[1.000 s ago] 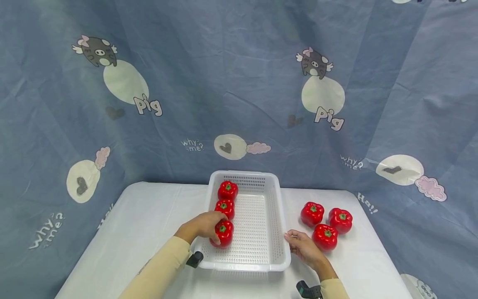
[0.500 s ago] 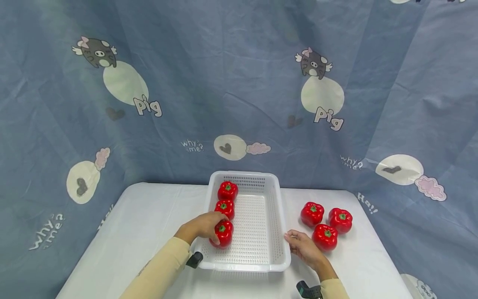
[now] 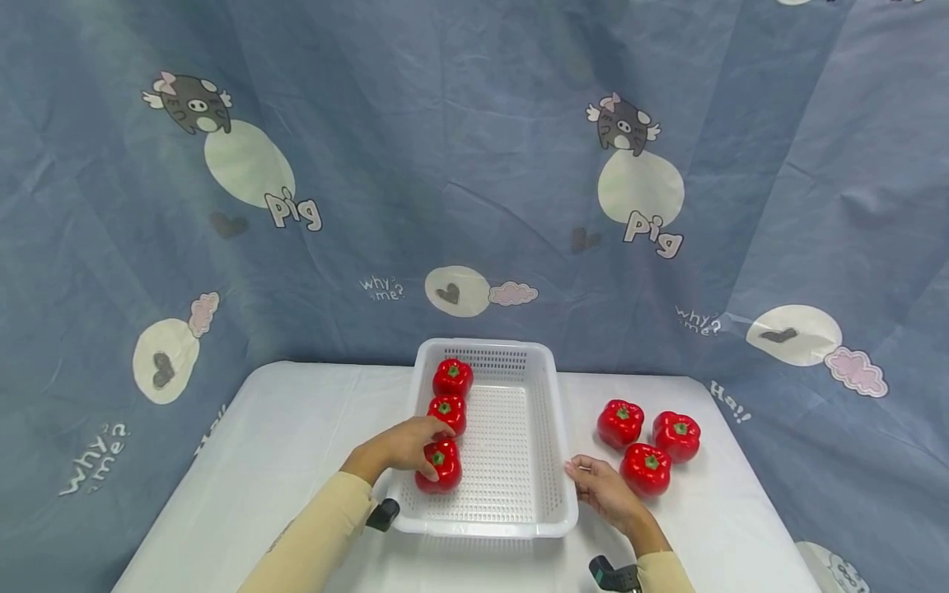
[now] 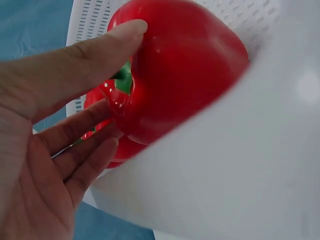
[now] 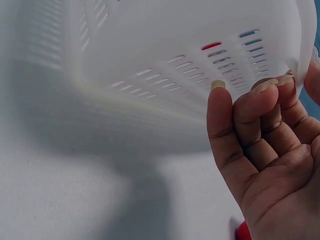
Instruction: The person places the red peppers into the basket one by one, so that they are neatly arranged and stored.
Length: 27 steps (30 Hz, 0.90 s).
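Observation:
A white perforated plastic basket [image 3: 504, 531] stands on the table, with three red bell peppers in a row along its left side. My left hand [image 3: 406, 445] grips the nearest bell pepper [image 3: 441, 473] inside the basket. In the left wrist view the thumb lies across that pepper's top by the green stem [image 4: 123, 82], and the fingertips touch its side. The middle pepper [image 3: 447, 412] and the far pepper [image 3: 452, 378] sit behind it. My right hand [image 3: 604, 492] pinches the basket's right rim; in the right wrist view its curled fingers [image 5: 255, 107] meet the slotted outer wall.
Three more red bell peppers, a back-left one [image 3: 620, 423], a right one [image 3: 676, 437] and a front one [image 3: 646, 470], are clustered on the white table [image 3: 311, 428] right of the basket. A blue patterned cloth [image 3: 474, 206] hangs behind the table.
Over the last half second my left hand and the nearest pepper have shifted very slightly left. The right hand, the basket and the other peppers have stayed put.

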Motion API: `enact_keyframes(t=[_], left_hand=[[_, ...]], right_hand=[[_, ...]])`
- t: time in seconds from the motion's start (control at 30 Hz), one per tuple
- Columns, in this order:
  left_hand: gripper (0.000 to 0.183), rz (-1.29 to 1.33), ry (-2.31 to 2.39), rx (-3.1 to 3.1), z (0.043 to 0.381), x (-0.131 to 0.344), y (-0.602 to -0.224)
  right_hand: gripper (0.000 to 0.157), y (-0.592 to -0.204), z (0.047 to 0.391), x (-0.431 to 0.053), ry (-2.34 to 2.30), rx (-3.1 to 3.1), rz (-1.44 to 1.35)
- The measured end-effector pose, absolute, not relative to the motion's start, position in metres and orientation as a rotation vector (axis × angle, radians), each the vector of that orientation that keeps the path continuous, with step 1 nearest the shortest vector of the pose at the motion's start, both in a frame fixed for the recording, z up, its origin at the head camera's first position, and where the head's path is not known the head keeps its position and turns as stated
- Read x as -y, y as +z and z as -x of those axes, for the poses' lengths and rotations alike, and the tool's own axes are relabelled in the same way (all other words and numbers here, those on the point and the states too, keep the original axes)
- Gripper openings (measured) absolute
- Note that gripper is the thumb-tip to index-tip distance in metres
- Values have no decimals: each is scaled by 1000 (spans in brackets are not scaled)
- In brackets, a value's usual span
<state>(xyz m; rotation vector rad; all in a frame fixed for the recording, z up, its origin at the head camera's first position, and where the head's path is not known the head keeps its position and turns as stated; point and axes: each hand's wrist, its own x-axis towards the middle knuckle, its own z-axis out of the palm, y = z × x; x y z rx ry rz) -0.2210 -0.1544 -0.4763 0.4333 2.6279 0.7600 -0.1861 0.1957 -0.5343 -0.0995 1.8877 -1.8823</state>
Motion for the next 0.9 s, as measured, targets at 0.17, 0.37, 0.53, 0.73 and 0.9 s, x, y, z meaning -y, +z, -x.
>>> enact_keyframes(t=[0.17, 0.37, 0.53, 0.73, 0.9], left_hand=[[66, -438, 797, -2623, 220, 156, -473], [62, -459, 876, -2640, 220, 161, -475], [55, -431, 1057, -2620, 221, 168, -479], [47, -390, 1262, -2599, 220, 181, -482], [36, -353, 1379, -2632, 218, 196, -487]], right_hand=[[31, -535, 186, -196, -1881, -1888, 105], [32, -535, 186, -195, -1872, -1896, 101], [32, -536, 186, -195, -1870, -1897, 84], [31, -536, 186, -196, -1871, -1895, 89], [30, -535, 186, -196, -1872, -1887, 101]])
